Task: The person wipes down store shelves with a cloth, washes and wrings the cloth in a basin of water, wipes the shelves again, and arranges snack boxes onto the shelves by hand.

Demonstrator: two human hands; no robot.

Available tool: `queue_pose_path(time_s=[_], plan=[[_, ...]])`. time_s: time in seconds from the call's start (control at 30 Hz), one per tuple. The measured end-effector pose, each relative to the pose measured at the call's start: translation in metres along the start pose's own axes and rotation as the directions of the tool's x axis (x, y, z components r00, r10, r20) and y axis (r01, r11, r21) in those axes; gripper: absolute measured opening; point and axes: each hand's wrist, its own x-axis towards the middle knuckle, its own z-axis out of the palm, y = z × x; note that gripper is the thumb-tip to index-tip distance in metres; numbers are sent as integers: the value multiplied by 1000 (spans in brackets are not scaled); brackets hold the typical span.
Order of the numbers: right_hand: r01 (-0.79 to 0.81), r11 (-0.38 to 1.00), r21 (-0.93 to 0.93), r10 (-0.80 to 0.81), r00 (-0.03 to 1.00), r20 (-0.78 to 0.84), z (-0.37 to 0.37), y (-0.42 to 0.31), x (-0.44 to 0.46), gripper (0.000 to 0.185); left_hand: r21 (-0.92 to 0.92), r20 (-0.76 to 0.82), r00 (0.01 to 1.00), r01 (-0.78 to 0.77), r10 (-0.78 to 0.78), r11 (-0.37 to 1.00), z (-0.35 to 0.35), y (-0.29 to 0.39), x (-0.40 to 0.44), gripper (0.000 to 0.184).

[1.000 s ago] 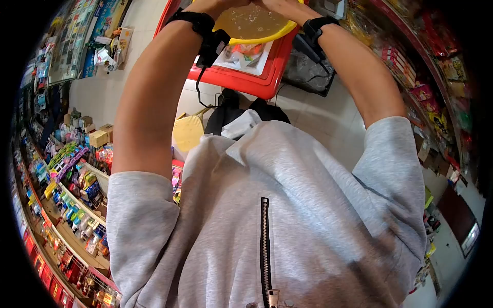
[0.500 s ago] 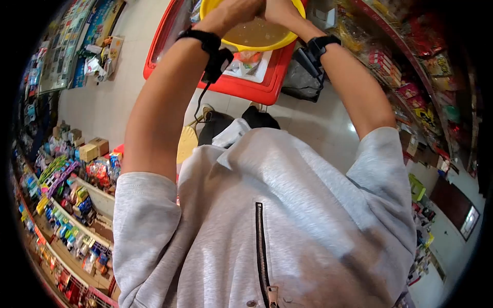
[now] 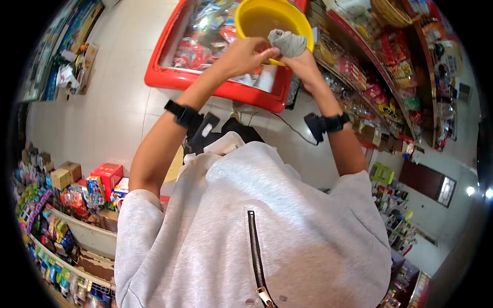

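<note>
Over the near side of the yellow basin point(image 3: 305, 24), we have the grey cloth point(image 3: 289, 44) bunched up in our right hand point(image 3: 306, 65), its fingers closed around the base, partly hidden. Our left hand point(image 3: 243, 56) is half curled, thumb by the cloth's edge; we cannot tell whether it pinches any. We judge the cloth soft and limp, slippery and heavier if wet, hardly fragile; the gathered base offers us the surest hold. Cloudy water point(image 3: 261, 22) lies in the basin, which sits on the red-rimmed freezer point(image 3: 154, 68). The basin's rim stands close beneath our hands, and a cable point(image 3: 294, 129) trails near our right wrist.
</note>
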Motion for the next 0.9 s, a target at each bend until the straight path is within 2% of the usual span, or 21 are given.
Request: queue_pose_path(time_s=[0.03, 0.1, 0.13, 0.17, 0.2, 0.3, 0.33, 0.37, 0.4, 0.5, 0.53, 0.57, 0.6, 0.63, 0.7, 0.73, 0.77, 0.8, 0.83, 0.9], plan=[[-5, 998, -63, 8, 999, 45, 20, -6, -1, 49, -35, 11, 999, 51, -51, 998, -13, 5, -21, 48], [217, 961, -173, -205, 975, 90, 70, -16, -1, 66, -343, 56, 994, 108, -95, 933, -44, 4, -63, 45], [252, 921, -296, -250, 967, 45, 98, -28, -7, 83, -333, 28, 993, 113, -110, 936, -54, 0, -82, 45], [355, 783, -511, -343, 931, 123, 122, -43, -9, 92, -511, -132, 980, 64, -152, 857, -61, -8, -102, 43], [428, 750, -504, -385, 902, 194, 148, -53, -9, 95, -659, -284, 934, -26, -216, 752, -71, -15, -120, 42], [554, 744, -373, -453, 829, 327, 216, -84, -9, 93, -664, -463, 830, -93, -311, 742, -112, -36, -177, 38], [441, 888, -130, -364, 847, 387, 237, -88, -4, 85, -677, -531, 762, -119, -370, 726, -125, -29, -198, 34], [258, 961, 100, -274, 837, 473, 258, -93, -1, 78, -663, -572, 725, -133, -384, 737, -138, -29, -217, 34], [260, 958, 121, -284, 807, 518, 280, -96, 2, 78, -617, -620, 686, -127, -380, 777, -149, -30, -240, 33], [190, 942, 276, -313, 796, 518, 337, -100, 14, 36, -534, -746, 527, -111, -406, 838, -163, -28, -288, 31], [177, 941, 288, -309, 795, 523, 358, -108, 13, 22, -536, -722, 524, -12, -451, 844, -169, -31, -313, 33], [168, 938, 304, -319, 764, 561, 379, -111, 14, 22, -537, -696, 516, 88, -500, 839, -173, -32, -333, 35], [110, 931, 349, -312, 738, 599, 398, -113, 19, 21, -499, -769, 453, 14, -450, 866, -171, -22, -340, 39], [49, 921, 387, -304, 711, 634, 416, -118, 20, 21, -494, -789, 409, 19, -457, 869, -174, -22, -353, 39], [29, 923, 383, -308, 651, 694, 449, -126, 18, 23, -376, -867, 293, 146, -403, 915, -177, -24, -379, 37], [-133, 899, 417, -248, 628, 737, 468, -130, 13, 26, -363, -885, 223, 222, -409, 905, -181, -25, -392, 34], [-294, 853, 431, -190, 594, 782, 484, -135, 11, 29, -365, -893, 185, 234, -410, 901, -183, -25, -400, 34], [-452, 796, 402, -144, 505, 851, 499, -141, 9, 35, -321, -937, 51, 262, -345, 910, -186, -19, -407, 32], [-468, 793, 390, -150, 470, 870, 512, -140, 9, 35, -280, -960, -80, 300, -268, 912, -190, -13, -412, 30], [-464, 876, 129, -30, 215, 976, 538, -135, 10, 39, -257, -963, -170, 366, -208, 894, -200, -4, -424, 31]])
